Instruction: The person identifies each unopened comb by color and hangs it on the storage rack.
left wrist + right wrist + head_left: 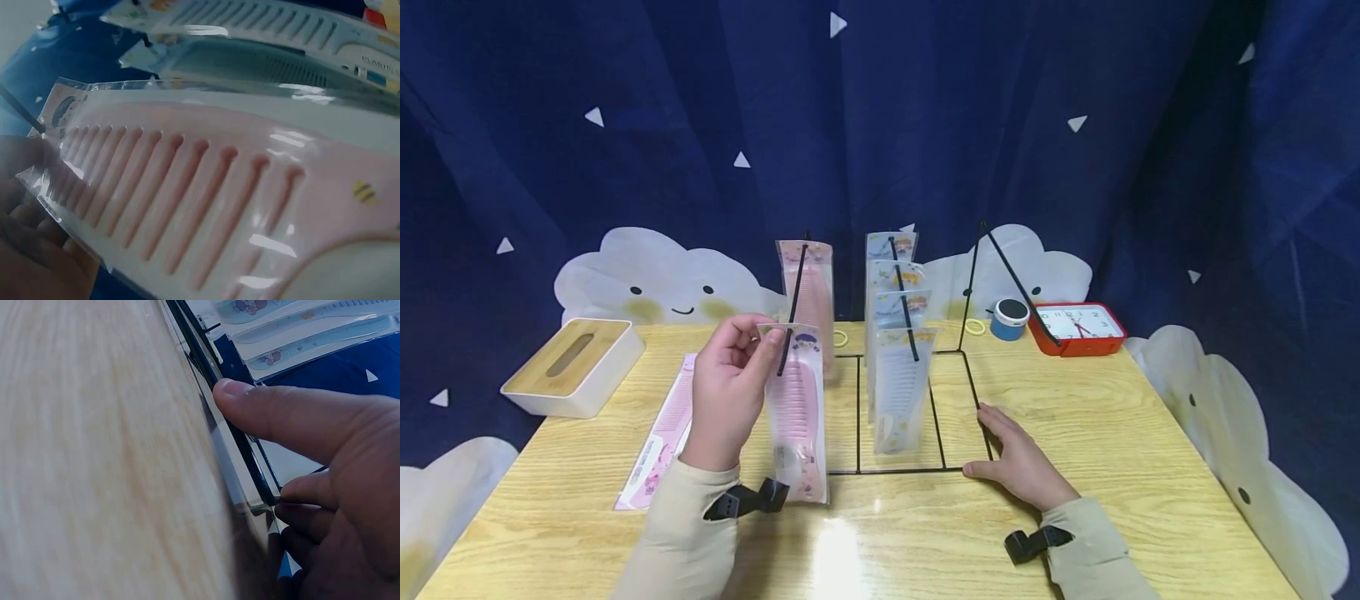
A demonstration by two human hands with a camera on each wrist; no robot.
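In the head view my left hand [730, 387] pinches the top of a clear packet with a pink comb [797, 396], right at the tip of a black hook. Pink comb teeth fill the left wrist view, with the left fingers at the packet's end. Behind it, another packaged pink comb [808, 283] hangs on the same hook. Several packaged blue combs [898, 392] hang in a row on the middle hook. My right hand [1018, 462] touches the front right corner of the black wire rack [895, 472], thumb and fingers spread and nearly straight along its bars.
A packaged pink comb [658, 433] lies flat at the left, partly behind the left forearm. Farther left stands a wood-topped tissue box [568, 367]. A bare hook [1022, 287], blue round device [1009, 319], red-framed clock [1078, 327] and yellow rings [975, 327] are toward the back.
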